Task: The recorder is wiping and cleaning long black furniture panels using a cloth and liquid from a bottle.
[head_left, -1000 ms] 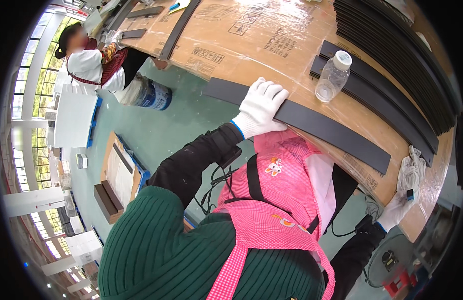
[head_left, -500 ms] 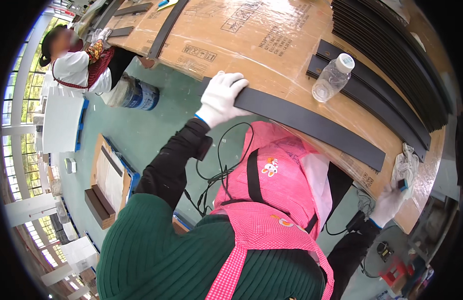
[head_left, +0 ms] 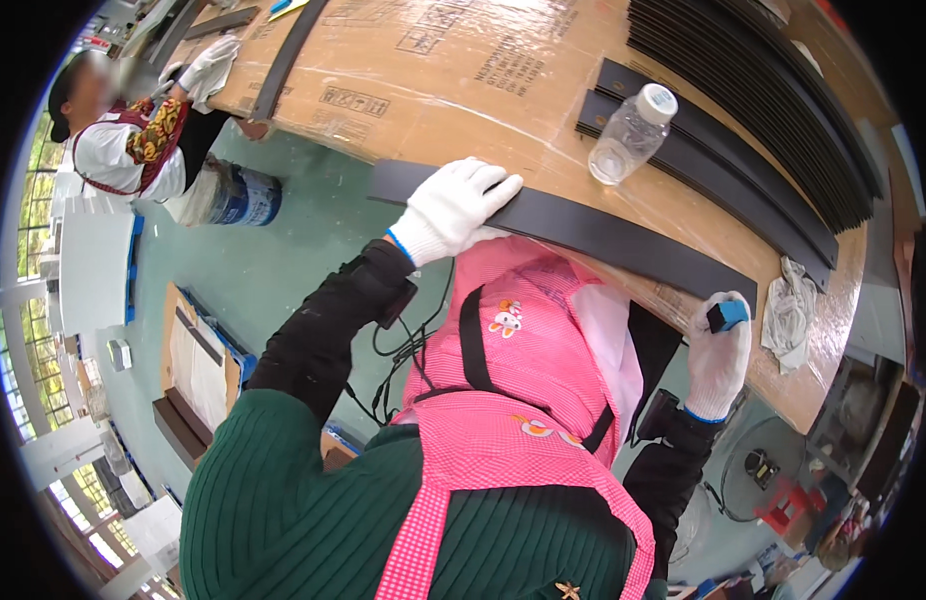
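Observation:
A long dark grey strip board (head_left: 603, 232) lies along the near edge of the cardboard-covered table. White-gloved, my left hand (head_left: 453, 208) grips it left of its middle, fingers over the top face and thumb by the near edge. At the strip's right end is my right hand (head_left: 718, 360), also gloved. Its fingers are closed round a small black-and-blue block (head_left: 727, 316), whose material I cannot tell. Beside that hand, a crumpled whitish cloth (head_left: 789, 315) rests on the table corner.
A clear bottle with a white cap (head_left: 633, 133) stands beyond the strip, by two loose dark boards (head_left: 723, 165). A stack of dark strips (head_left: 753, 105) fills the far right. At the far left a person (head_left: 133, 140) works near a blue bucket (head_left: 245, 193). Cables (head_left: 398, 360) hang below.
My right hand has come up and left from the cloth to the strip's right end, holding the block. My left hand has slid right along the strip. The whole view has shifted slightly.

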### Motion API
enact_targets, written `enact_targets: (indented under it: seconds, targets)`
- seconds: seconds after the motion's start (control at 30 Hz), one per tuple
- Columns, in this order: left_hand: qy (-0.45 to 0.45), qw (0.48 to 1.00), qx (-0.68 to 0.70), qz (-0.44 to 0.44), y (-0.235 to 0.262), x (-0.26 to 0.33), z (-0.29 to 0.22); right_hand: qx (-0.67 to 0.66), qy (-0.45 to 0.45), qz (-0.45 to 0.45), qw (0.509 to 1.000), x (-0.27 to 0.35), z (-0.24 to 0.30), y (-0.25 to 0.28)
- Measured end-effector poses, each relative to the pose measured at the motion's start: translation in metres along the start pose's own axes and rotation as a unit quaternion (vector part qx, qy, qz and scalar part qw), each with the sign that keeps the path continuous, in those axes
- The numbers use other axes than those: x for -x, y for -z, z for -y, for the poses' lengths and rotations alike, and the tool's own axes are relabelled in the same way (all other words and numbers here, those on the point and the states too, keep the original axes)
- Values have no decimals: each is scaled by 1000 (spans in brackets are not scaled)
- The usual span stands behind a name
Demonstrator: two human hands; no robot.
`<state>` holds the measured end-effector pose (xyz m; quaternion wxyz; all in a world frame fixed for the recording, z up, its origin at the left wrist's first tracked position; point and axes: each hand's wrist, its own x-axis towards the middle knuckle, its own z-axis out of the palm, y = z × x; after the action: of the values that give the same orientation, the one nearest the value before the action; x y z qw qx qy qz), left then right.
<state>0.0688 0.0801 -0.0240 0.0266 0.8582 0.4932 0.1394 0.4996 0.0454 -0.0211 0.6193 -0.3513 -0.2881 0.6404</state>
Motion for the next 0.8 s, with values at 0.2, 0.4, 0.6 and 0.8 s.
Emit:
enact_targets:
  seconds: [0.2,0.4,0.6,0.8]
  targets:
    - [58,977,-26,201,41,-45,8,3,-11,5,1000,18,0,8]
    - [18,998,6,64,13,-53,-2,15,-9,28,999,22,-6,4]
    - [31,998,55,-5,-10,-43,-23,74,-45,-5,996,19,-35,-3]
    - [8,999,26,-17,1,-24,-32,30,-122,159,979,4,-47,-107]
